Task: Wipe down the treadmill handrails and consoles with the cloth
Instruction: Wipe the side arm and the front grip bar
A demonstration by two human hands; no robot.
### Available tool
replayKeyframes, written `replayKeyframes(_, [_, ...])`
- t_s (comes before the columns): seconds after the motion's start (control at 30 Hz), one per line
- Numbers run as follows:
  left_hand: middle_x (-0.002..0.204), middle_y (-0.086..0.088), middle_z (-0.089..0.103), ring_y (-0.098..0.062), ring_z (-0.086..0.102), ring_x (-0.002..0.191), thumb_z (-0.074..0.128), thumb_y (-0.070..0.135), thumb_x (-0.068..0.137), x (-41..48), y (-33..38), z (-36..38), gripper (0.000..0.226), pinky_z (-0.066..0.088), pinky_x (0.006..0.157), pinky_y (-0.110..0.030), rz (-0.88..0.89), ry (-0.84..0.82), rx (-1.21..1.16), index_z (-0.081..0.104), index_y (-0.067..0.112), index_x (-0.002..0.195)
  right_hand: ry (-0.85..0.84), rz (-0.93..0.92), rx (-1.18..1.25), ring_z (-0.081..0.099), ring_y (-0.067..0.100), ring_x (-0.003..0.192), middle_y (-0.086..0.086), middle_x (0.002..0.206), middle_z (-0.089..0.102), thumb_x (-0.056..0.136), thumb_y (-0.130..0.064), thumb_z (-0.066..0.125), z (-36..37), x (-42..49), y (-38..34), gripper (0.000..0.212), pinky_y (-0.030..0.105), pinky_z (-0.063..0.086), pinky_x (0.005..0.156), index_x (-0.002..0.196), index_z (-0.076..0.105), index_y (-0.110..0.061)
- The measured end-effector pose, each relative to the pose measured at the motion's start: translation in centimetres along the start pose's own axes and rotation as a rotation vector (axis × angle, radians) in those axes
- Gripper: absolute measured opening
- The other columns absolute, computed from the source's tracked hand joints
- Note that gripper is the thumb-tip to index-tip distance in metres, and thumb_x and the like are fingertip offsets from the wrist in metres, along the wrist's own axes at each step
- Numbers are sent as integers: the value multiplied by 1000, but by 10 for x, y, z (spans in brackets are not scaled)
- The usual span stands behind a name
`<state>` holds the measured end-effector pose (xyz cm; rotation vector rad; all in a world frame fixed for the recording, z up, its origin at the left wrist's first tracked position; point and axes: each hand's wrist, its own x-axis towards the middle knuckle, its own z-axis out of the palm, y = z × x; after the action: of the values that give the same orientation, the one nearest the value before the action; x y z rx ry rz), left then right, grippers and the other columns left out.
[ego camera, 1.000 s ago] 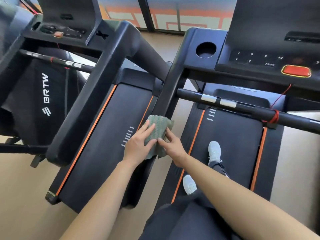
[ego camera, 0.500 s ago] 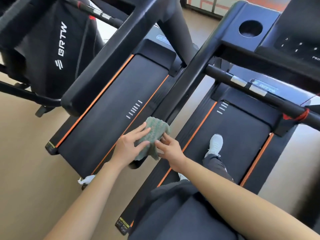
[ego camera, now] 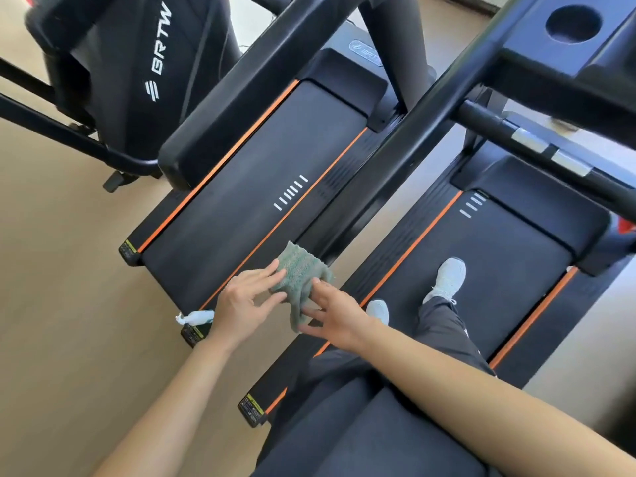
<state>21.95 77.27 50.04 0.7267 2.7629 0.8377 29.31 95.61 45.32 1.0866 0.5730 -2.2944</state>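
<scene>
fingers (ego camera: 277, 267) of two hands (ego camera: 246, 302) (ego camera: 339, 321) press one cloth (ego camera: 301, 270).

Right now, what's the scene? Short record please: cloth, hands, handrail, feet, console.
cloth: green textured cloth, draped over the near end of the black handrail
left hand: fingers straight, touching the cloth's left side
right hand: fingers straight, touching the cloth's right side and hanging tail
feet: white sneakers on the right treadmill's black belt
console: black console with round cup hole, top right, untouched
</scene>
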Motion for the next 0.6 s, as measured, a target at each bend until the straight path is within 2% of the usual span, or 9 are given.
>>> replayKeyframes(0.13, [130,8,68,-11,56,97,85,32,78,-1,9,8,43,46,90,-24,27,99,89,76,21,119,-38,27,222,56,35,125,8,131,66,99,-31,64,3,0,0,35,60,56,89,128,64,-13])
replayKeyframes(0.2, [131,6,68,-13,54,94,89,25,76,-3,13,14,46,47,85,-22,-6,120,95,76,19,120,-34,23,310,56,38,126,12,133,63,99,-30,64,6,3,-1,36,60,56,87,129,62,-10])
replayKeyframes(0.3, [136,10,64,-11,54,98,87,18,78,-4,23,19,48,41,87,-10,-87,99,53,74,21,124,-19,-5,363,57,40,125,11,135,62,98,-33,64,5,11,-3,38,61,55,90,128,63,-9])
replayKeyframes(0.4, [138,11,63,-11,57,102,83,13,83,1,29,23,41,48,89,-21,-91,99,6,74,21,122,13,-55,376,55,41,126,7,133,65,98,-32,65,1,16,-11,36,63,49,100,126,63,-10])
replayKeyframes(0.5, [135,10,65,-13,57,104,81,11,85,14,33,24,39,52,88,-29,-34,97,48,74,22,122,57,-105,366,55,40,125,8,133,63,98,-28,64,-1,15,-28,35,62,55,90,128,60,-10])
replayKeyframes(0.6, [131,7,68,-15,59,99,81,9,85,28,38,23,37,54,81,-29,35,83,104,76,21,120,97,-139,303,53,37,126,7,138,58,99,-27,63,-3,14,-39,38,56,60,78,135,57,-16])
